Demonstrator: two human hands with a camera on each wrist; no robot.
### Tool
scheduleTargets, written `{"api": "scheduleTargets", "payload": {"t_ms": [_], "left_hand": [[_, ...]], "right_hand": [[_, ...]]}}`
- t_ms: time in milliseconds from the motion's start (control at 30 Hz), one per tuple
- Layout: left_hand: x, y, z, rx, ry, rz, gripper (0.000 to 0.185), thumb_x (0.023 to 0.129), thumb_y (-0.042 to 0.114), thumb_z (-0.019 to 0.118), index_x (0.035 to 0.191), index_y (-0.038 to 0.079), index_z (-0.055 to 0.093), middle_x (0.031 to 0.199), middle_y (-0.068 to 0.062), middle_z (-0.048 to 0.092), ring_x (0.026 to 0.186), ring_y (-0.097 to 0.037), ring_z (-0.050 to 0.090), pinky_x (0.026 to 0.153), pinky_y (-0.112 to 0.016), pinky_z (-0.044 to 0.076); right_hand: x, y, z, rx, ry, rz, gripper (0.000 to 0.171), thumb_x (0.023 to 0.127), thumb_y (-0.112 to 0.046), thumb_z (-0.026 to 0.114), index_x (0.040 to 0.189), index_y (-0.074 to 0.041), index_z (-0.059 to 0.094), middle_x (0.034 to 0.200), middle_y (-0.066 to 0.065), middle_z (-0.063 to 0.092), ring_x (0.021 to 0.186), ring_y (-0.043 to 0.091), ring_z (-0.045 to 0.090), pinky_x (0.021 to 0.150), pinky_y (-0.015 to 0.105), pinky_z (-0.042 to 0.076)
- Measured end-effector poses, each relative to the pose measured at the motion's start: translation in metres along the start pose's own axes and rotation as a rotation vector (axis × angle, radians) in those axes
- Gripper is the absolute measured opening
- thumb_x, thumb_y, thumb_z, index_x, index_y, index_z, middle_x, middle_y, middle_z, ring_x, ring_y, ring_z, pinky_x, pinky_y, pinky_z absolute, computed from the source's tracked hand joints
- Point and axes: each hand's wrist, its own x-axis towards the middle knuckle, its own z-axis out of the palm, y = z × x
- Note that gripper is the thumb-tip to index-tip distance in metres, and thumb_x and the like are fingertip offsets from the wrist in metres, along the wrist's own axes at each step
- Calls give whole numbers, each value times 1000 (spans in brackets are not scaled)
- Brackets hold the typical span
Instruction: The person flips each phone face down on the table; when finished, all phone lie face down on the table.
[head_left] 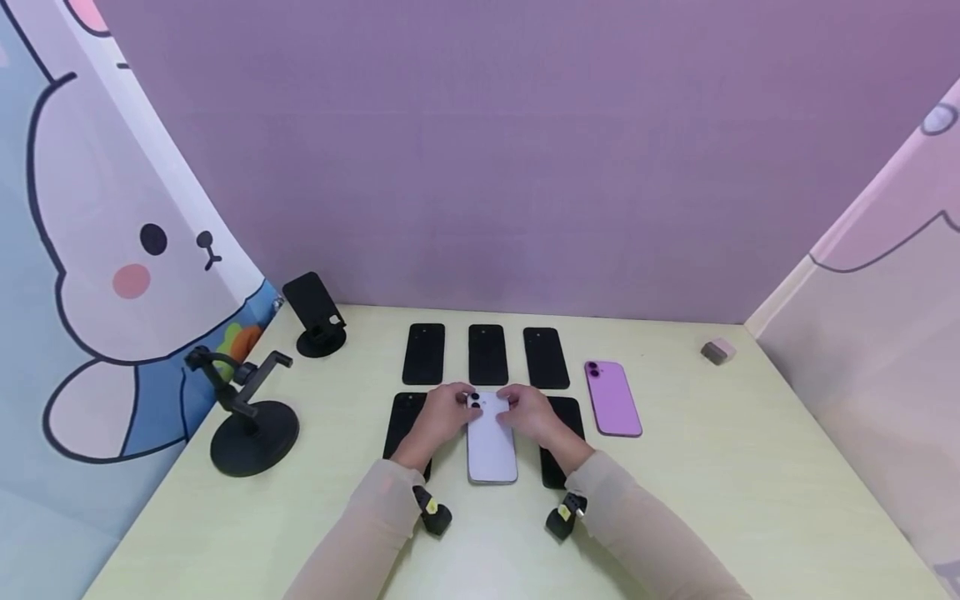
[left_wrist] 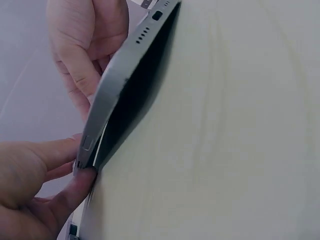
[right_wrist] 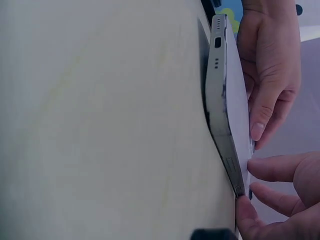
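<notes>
A pale white phone (head_left: 492, 450) lies back side up in the front middle of the table, camera lenses at its far end. My left hand (head_left: 440, 417) pinches its far left corner between thumb and fingers. At the far right corner my right hand (head_left: 534, 414) pinches it likewise. In the left wrist view the phone (left_wrist: 112, 85) appears edge-on close over the tabletop, a dark wedge under it. The right wrist view shows its port end and side (right_wrist: 220, 85). Black phones lie partly hidden under my left wrist (head_left: 398, 417) and right wrist (head_left: 553, 467).
Behind the hands, three black phones (head_left: 488, 355) lie in a row. A pink phone (head_left: 617, 402) is to the right. At left are a black round-based stand (head_left: 255, 439) and a black upright device (head_left: 309, 300). A small block (head_left: 717, 351) sits far right, near the walls.
</notes>
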Motion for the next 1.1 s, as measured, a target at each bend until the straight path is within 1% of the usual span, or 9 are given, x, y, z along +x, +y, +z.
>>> {"api": "scheduleTargets", "payload": {"t_ms": [67, 200, 333, 533, 700, 900, 1033, 1100], "left_hand": [[0, 1, 0, 2, 1, -3, 35, 84, 13, 78, 116, 1, 68, 89, -5, 65, 77, -16, 57, 69, -32, 49], [1, 3, -2, 8, 1, 8, 33, 84, 11, 77, 115, 0, 68, 89, -7, 66, 75, -17, 58, 68, -33, 50], [3, 4, -4, 48, 4, 32, 32, 84, 10, 76, 113, 0, 69, 89, -8, 65, 77, -18, 57, 68, -33, 49], [4, 5, -4, 38, 1, 16, 33, 86, 10, 75, 116, -1, 67, 94, -11, 65, 81, -21, 58, 72, -36, 51], [4, 6, -4, 57, 1, -2, 30, 86, 9, 75, 113, -1, 68, 94, -10, 63, 83, -21, 58, 74, -36, 51], [4, 7, -5, 85, -8, -5, 28, 85, 7, 75, 111, -1, 68, 93, -10, 62, 83, -22, 58, 75, -37, 51], [2, 13, -1, 112, -2, 39, 29, 84, 6, 74, 111, -3, 68, 90, -11, 58, 82, -22, 55, 74, -36, 49], [1, 18, 2, 107, 3, 78, 30, 84, 6, 74, 111, -4, 68, 90, -12, 57, 82, -23, 55, 73, -36, 49]], "right_hand": [[1, 0, 0, -2, 3, -3, 36, 82, 3, 73, 117, 4, 65, 98, 12, 64, 89, 23, 58, 79, 35, 51], [1, -3, -1, -12, 11, -15, 35, 81, 3, 73, 116, 4, 66, 97, 12, 63, 88, 24, 58, 78, 36, 51], [2, -5, -1, -20, 19, -14, 36, 80, 2, 74, 115, 4, 65, 98, 13, 64, 88, 24, 59, 78, 36, 51], [3, -8, -1, -20, 23, 13, 36, 81, 2, 74, 115, 3, 65, 100, 14, 64, 87, 24, 59, 77, 35, 51], [3, -10, 0, -16, 20, 27, 36, 81, 3, 73, 116, 3, 65, 104, 15, 64, 92, 25, 59, 81, 37, 51], [4, -7, -2, -15, 1, 12, 36, 81, 1, 73, 116, 3, 66, 104, 13, 63, 93, 24, 58, 82, 37, 50], [-1, -1, -15, 17, -20, 3, 36, 82, -1, 72, 118, 3, 66, 109, 15, 62, 97, 26, 58, 81, 38, 51], [-6, 4, -26, 21, -19, -1, 35, 84, -2, 71, 119, 2, 65, 111, 17, 61, 100, 28, 59, 81, 39, 52]]}}
